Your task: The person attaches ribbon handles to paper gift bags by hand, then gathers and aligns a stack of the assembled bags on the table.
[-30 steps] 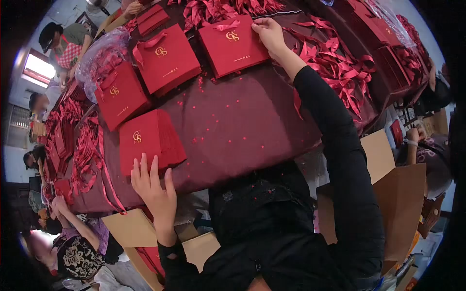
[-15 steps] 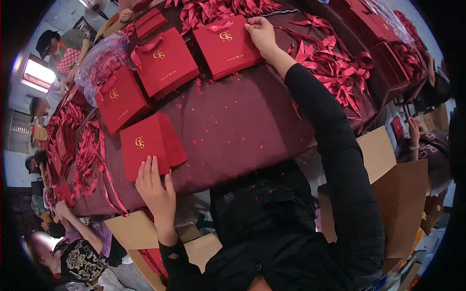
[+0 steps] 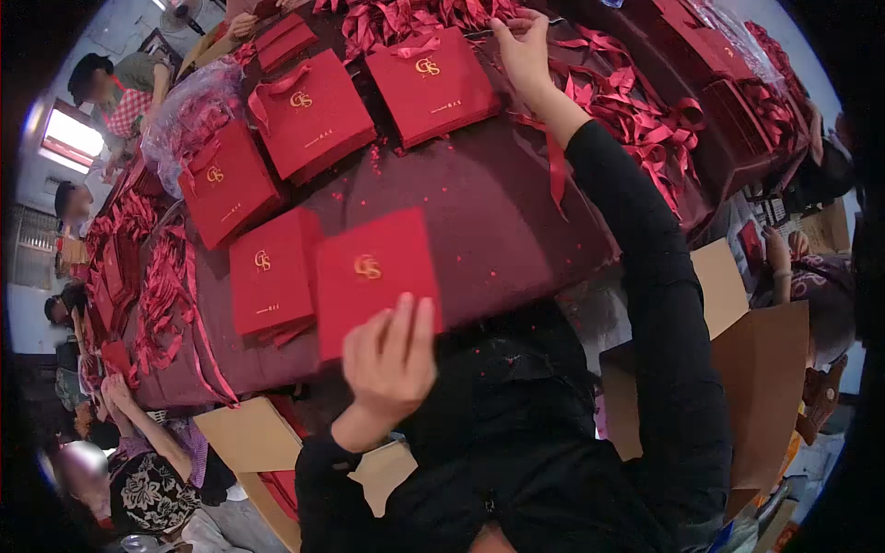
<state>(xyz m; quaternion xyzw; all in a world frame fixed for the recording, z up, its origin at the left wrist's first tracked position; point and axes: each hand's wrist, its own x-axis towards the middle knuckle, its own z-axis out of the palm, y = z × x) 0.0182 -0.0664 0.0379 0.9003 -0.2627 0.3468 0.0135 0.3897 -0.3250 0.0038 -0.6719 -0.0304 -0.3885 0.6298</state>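
My left hand grips a red gift bag with a gold logo by its lower part, raised over the table's front edge. Beside it, a stack of matching red bags lies on the table. My right hand is up at the far side, fingers curled together near the red ribbons; whether anything is pinched in them is hard to see. Just left of that hand lies another bag stack with a ribbon handle on top.
Two more bag stacks lie on the dark red tablecloth, amid small red scraps. A ribbon heap and plastic wrap are at left. Open cardboard boxes flank me. Several people work around the table.
My left hand has lifted a bag off the near stack and moved it right. My right hand has left the corner of the far stack and moved up and right toward the ribbons.
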